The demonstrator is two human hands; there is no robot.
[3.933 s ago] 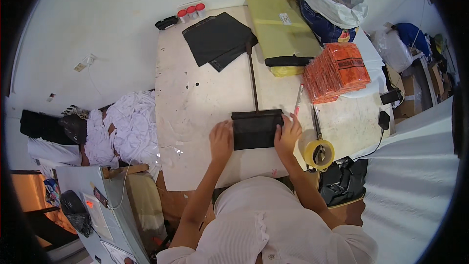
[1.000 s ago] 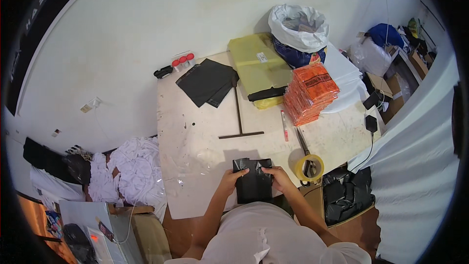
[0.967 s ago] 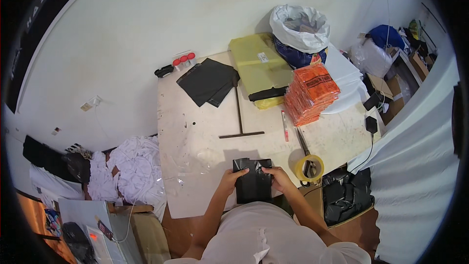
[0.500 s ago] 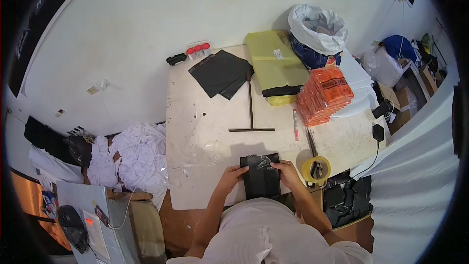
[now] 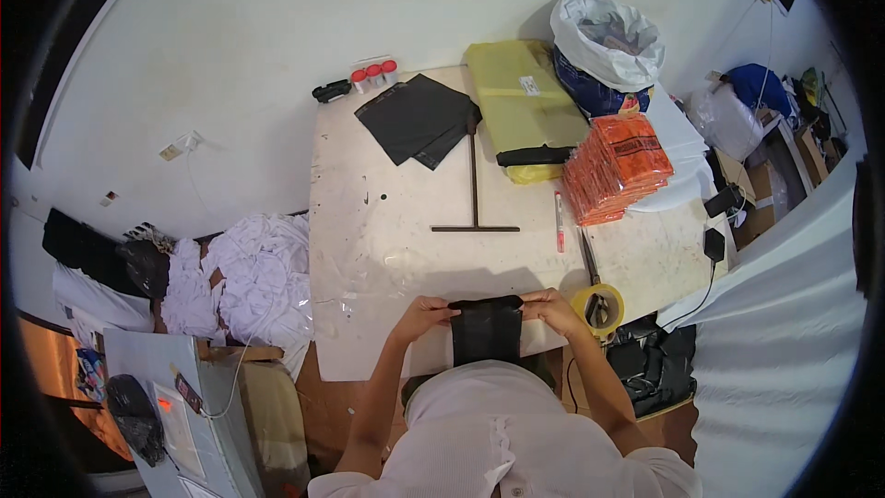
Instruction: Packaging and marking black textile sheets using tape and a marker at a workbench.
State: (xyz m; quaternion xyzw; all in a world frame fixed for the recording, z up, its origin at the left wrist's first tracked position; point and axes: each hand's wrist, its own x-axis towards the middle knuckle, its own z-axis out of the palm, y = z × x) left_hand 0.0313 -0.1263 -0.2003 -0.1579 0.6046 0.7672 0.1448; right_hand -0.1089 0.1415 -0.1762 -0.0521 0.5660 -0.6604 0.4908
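Observation:
A black plastic packet [image 5: 487, 334] is held up at the table's near edge, close to my body. My left hand [image 5: 426, 317] pinches its upper left corner. At the upper right corner, the fingers of my right hand [image 5: 552, 312] are closed on it too. The packet's top edge looks dark and folded over. To the right of my right hand lies a roll of yellow tape [image 5: 579, 303], with scissors [image 5: 590, 256] pointing away behind it.
On the table [image 5: 387, 249] lie a T-shaped metal bar [image 5: 476, 194], black plastic sheets [image 5: 415, 118], a yellow package [image 5: 516, 92], a stack of orange packets [image 5: 616, 168] and a red-white pen [image 5: 560, 226]. A white sack [image 5: 608, 46] stands far right. Below right, a box contains black packets [image 5: 650, 364].
Both hands have shifted outward to the packet's upper corners, and its top edge now appears folded and pulled straight. The view has tilted slightly.

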